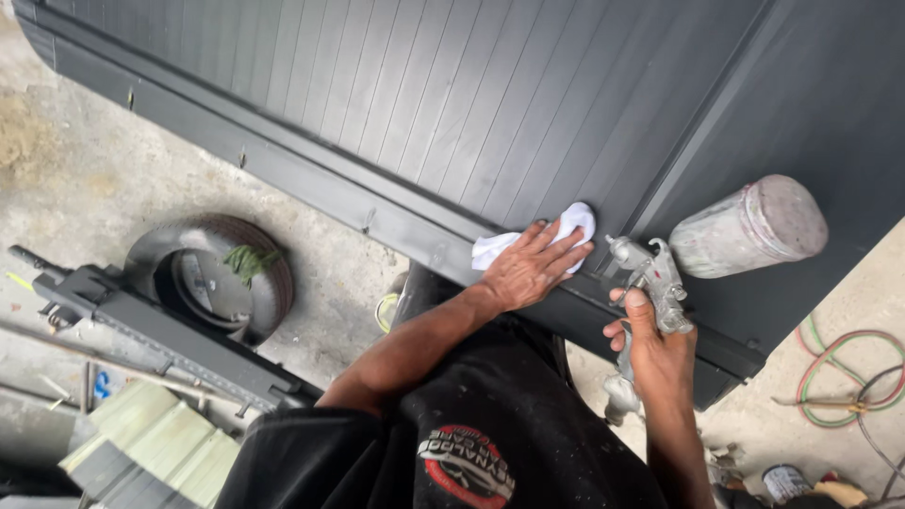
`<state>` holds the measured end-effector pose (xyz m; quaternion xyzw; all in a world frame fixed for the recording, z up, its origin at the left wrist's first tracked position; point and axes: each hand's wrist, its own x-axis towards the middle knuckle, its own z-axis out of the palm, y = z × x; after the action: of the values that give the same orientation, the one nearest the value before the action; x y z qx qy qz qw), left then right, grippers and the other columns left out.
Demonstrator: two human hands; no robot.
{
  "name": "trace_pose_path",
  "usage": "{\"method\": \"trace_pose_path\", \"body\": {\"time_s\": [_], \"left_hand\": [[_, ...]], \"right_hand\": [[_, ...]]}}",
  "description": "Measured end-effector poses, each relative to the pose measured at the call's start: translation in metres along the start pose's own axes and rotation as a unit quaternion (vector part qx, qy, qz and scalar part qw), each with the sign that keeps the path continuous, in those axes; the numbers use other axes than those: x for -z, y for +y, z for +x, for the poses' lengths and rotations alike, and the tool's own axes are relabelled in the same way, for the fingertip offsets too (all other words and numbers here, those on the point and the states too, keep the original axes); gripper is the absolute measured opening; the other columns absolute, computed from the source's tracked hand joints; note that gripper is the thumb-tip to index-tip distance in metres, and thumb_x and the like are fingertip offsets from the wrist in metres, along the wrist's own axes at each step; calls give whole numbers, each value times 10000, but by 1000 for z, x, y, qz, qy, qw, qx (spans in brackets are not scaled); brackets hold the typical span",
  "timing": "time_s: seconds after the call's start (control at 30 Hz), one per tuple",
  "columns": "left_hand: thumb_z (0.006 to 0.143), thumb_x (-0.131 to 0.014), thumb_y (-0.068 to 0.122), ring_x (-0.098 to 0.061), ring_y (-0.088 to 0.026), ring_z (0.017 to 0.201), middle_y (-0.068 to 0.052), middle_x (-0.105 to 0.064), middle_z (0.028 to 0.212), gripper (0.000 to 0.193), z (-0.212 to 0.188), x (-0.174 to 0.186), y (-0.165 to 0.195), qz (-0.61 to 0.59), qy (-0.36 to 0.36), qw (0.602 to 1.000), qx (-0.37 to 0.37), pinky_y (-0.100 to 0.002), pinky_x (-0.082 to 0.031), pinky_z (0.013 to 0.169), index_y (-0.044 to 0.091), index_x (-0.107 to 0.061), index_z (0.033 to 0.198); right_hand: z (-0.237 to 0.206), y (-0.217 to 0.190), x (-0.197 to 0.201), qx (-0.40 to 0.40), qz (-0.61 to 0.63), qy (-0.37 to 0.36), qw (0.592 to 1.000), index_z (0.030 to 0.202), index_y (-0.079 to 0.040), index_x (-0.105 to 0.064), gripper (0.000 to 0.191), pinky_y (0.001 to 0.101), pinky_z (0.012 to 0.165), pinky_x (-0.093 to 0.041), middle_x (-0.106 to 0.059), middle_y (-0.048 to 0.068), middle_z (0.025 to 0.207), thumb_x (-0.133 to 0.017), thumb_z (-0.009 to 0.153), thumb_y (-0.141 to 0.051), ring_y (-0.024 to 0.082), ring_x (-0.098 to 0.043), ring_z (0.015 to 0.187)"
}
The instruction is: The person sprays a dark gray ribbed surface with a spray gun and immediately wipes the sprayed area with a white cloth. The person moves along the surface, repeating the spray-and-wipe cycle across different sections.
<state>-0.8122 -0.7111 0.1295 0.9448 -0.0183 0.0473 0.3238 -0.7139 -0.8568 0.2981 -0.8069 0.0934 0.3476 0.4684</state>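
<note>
A large dark grey slatted metal panel (490, 104) lies across the upper part of the head view. My left hand (530, 267) presses a white cloth (573, 224) flat against the panel's lower frame rail. My right hand (655, 353) grips the handle of a silver spray gun (650, 278), held just right of the cloth. The gun's paint-stained cup (749, 228) points up and to the right over the panel. I wear a black shirt speckled with paint.
An old tyre (212, 278) with a green leaf in it lies on the concrete floor at left. A dark metal frame piece (141, 330) runs beside it. Coiled red and green hoses (848, 377) sit at right, small tins (782, 481) below them.
</note>
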Motion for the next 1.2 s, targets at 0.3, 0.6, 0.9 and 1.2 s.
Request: {"method": "trace_pose_path", "body": {"time_s": [0.3,0.6,0.9,1.2], "left_hand": [[1033,-518,208,-191,-342,1576,-79,-349,1658,606,45,3,-73,71,-36,994,80,-509,-190,1309,179,-337,1610],[1017,-532,164,-198,-323,1589,-92,-363,1666,610,45,36,-144,26,-61,998,11,-490,-203,1318,143,-370,1605],[987,-610,209,-286,-547,1472,-266,-443,1557,660,-58,72,-229,32,26,953,299,-666,-220,1211,60,-392,1592],[965,-664,136,-340,-486,1477,-186,-419,1611,662,-56,113,-325,25,79,957,277,-547,-284,1259,85,-418,1577]], "right_hand": [[76,-96,46,22,-13,50,998,1312,-6,-590,399,302,485,-476,-725,147,1055,-608,1086,-335,189,-619,637],[242,-169,52,96,-92,21,991,1173,-57,-597,416,286,479,-463,-692,78,957,-480,1123,-453,170,-613,600],[384,-185,38,69,-188,-144,969,1202,-39,-602,384,294,467,-464,-686,108,947,-520,1109,-402,180,-609,590],[374,-199,-60,67,-245,-234,939,1230,-21,-606,360,302,455,-465,-681,138,937,-560,1095,-352,190,-604,580]]}}
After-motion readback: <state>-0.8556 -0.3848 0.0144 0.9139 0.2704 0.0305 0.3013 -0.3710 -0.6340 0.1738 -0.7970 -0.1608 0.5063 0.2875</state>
